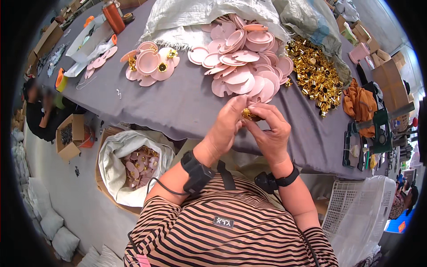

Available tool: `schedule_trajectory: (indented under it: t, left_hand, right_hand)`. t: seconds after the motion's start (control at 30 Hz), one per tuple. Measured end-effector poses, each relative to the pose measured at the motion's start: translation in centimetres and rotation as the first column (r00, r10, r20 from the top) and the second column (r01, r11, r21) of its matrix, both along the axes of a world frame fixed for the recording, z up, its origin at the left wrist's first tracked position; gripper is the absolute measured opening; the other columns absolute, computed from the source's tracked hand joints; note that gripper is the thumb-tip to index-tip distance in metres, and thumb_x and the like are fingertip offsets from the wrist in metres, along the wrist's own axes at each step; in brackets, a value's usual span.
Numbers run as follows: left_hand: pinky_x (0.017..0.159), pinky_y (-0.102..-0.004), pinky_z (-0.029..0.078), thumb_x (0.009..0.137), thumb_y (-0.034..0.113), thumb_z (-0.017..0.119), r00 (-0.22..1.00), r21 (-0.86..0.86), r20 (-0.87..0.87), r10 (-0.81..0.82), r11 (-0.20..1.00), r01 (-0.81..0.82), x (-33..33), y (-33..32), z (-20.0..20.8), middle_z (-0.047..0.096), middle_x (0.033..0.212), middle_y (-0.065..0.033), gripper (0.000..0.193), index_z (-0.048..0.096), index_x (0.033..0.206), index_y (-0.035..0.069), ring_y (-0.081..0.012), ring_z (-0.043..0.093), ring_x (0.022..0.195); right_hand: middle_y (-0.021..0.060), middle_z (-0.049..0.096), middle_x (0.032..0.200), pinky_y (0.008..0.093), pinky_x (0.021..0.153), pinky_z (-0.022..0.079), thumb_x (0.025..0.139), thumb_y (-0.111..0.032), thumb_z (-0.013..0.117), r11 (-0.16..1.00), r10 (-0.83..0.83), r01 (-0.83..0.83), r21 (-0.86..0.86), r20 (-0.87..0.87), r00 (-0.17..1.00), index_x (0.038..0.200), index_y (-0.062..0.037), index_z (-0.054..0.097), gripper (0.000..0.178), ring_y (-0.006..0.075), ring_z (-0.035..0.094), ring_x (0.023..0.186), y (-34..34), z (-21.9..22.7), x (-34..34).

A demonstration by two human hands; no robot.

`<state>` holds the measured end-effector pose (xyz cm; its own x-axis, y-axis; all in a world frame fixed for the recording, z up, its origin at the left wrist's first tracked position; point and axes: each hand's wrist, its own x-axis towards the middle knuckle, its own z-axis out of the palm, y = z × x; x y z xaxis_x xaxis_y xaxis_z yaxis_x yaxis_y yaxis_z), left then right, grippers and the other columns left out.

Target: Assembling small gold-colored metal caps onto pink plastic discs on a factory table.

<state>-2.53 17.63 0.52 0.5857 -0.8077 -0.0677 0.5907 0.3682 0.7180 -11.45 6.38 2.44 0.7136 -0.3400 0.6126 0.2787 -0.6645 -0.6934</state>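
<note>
My left hand (227, 124) and my right hand (273, 133) meet over the table's near edge, fingers pinched together. A small shiny gold fitting (247, 114) shows between their fingertips; the fingers cover most of it, and whether they also hold a pink disc I cannot tell. Just beyond the hands spreads a heap of flat round pink discs (240, 75), some with a notch in the rim. To its right lies a pile of gold fittings (313, 71). On the left, a small group of pink discs (148, 61) has gold fittings set on them.
White woven sacks (178, 26) lie behind the heap. Below the table's left edge, a lined box (109, 178) holds discs with gold fittings. An orange cloth (359, 107) and green tool holder (381, 131) stand right, above a white plastic crate (342, 204). Another person sits far left.
</note>
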Motion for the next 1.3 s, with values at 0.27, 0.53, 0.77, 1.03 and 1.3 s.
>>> schedule_trajectory:
  t: [0.27,0.53,0.77,1.03,1.3]
  left_hand:
    - [0.097,-0.0346,0.048,0.101,0.067,0.038,0.989,-0.033,-0.132,-0.065,0.998,0.061,-0.1,0.7,0.8,0.062,0.123,-0.0063,0.072,0.052,0.137,0.005,-0.018,0.059,0.112]
    - [0.099,-0.0327,0.045,0.099,0.071,0.035,0.804,0.168,0.586,0.103,0.955,-0.245,-2.0,0.7,-0.6,0.053,0.127,-0.0095,0.087,0.037,0.149,0.0,-0.018,0.053,0.115]
    - [0.104,-0.0405,0.043,0.094,0.045,0.067,0.137,0.111,0.99,-0.032,0.779,-0.617,5.3,3.7,-1.6,0.057,0.13,-0.0189,0.066,0.051,0.138,-0.001,-0.031,0.055,0.121]
    - [0.111,-0.0488,0.035,0.079,0.033,0.081,-0.455,-0.296,0.818,-0.351,0.421,-0.857,14.2,8.6,-2.0,0.056,0.137,-0.02,0.071,0.054,0.138,0.004,-0.04,0.048,0.129]
    - [0.097,-0.0492,0.044,0.077,0.034,0.082,0.057,0.05,0.998,-0.007,0.596,-0.802,8.0,-1.8,-4.7,0.06,0.118,-0.0221,0.06,0.056,0.118,-0.001,-0.0417,0.054,0.114]
  right_hand:
    - [0.0106,0.072,0.103,0.0281,0.073,0.059,0.076,0.003,0.082,0.997,-0.007,0.006,-0.079,-0.02,1.0,0.1,-0.0015,0.072,0.027,0.0176,0.072,0.082,0.3,0.4,-0.4]
    - [0.0073,0.073,0.103,0.0253,0.077,0.058,0.081,0.0,0.081,0.686,0.109,0.098,0.721,-0.235,0.966,0.104,0.0006,0.073,0.024,0.0124,0.07,0.083,1.3,-0.7,-1.6]
    - [0.0086,0.071,0.11,0.028,0.081,0.058,0.082,-0.002,0.079,0.81,0.099,0.031,0.586,-0.19,0.977,0.117,-0.0003,0.069,0.037,0.0156,0.069,0.095,-0.5,-1.1,-2.4]
    - [0.0161,0.069,0.109,0.0378,0.082,0.055,0.08,-0.006,0.074,0.729,-0.675,0.62,-0.291,-0.153,0.722,0.107,-0.0022,0.071,0.028,0.0313,0.067,0.096,-17.5,-2.4,-8.8]
    - [0.0172,0.064,0.117,0.0417,0.096,0.05,0.081,-0.009,0.071,0.607,-0.774,0.629,-0.486,-0.183,0.606,0.116,-0.0014,0.067,0.036,0.0357,0.062,0.109,-23.3,-6.2,-11.2]
